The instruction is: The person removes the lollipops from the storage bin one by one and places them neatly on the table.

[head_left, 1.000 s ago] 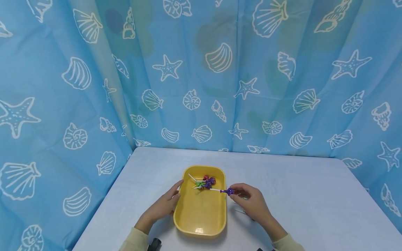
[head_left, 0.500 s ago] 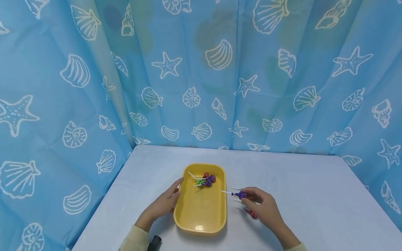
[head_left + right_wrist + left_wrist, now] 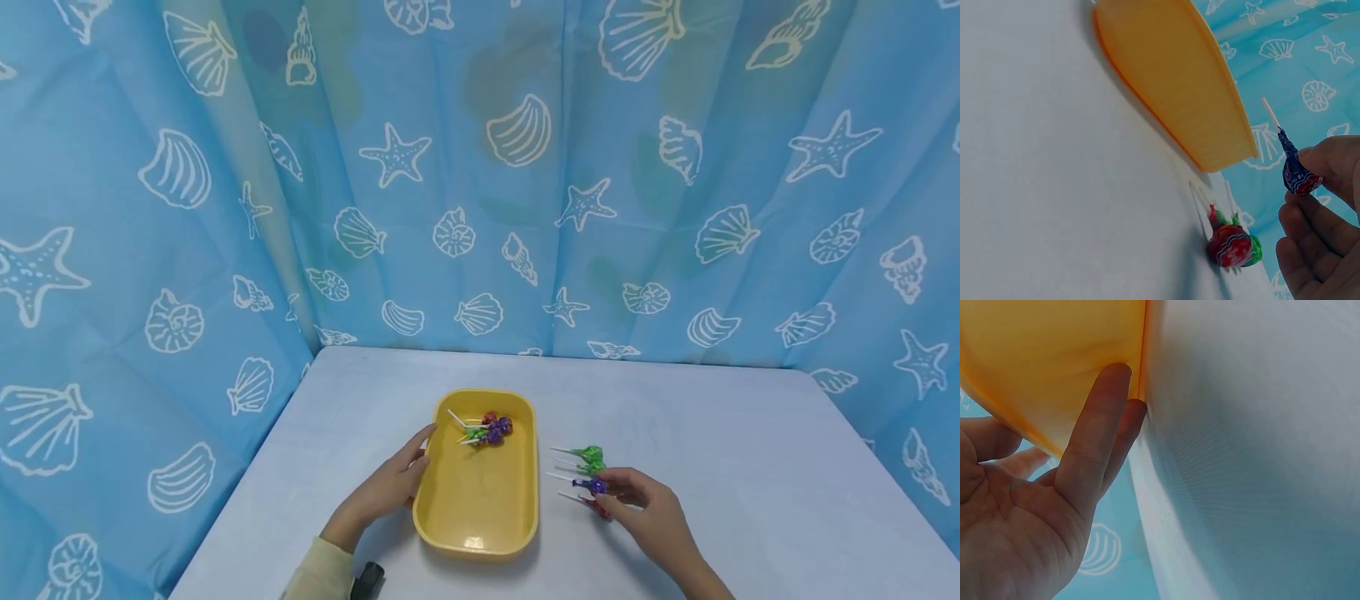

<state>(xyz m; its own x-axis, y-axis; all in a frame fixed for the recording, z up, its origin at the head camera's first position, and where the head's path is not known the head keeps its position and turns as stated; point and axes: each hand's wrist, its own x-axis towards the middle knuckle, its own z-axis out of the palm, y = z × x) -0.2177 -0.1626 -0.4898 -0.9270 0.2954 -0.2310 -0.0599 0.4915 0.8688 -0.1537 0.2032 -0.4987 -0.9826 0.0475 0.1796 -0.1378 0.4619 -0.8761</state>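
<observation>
My right hand (image 3: 654,515) pinches a purple-wrapped lollipop (image 3: 1294,167) by its head between thumb and finger, its white stick pointing left toward the tray. In the right wrist view the candy is raised above the table. Beneath and around it lie a red lollipop (image 3: 1229,245) and green lollipops (image 3: 591,455), sticks also to the left. The yellow tray (image 3: 476,521) stands to the left and holds a small heap of red, purple and green lollipops (image 3: 492,433) near its far end. Against the tray's left wall rests my left hand (image 3: 386,487), fingers extended.
A white cloth covers the table (image 3: 720,450). Blue curtains (image 3: 450,167) with shell and starfish prints enclose the back and sides. A black object (image 3: 367,581) shows at the bottom edge, near the left sleeve (image 3: 322,571).
My right hand has carried the purple lollipop from the tray's right rim rightward and nearer to me, over the loose lollipops. The left hand keeps its place on the tray.
</observation>
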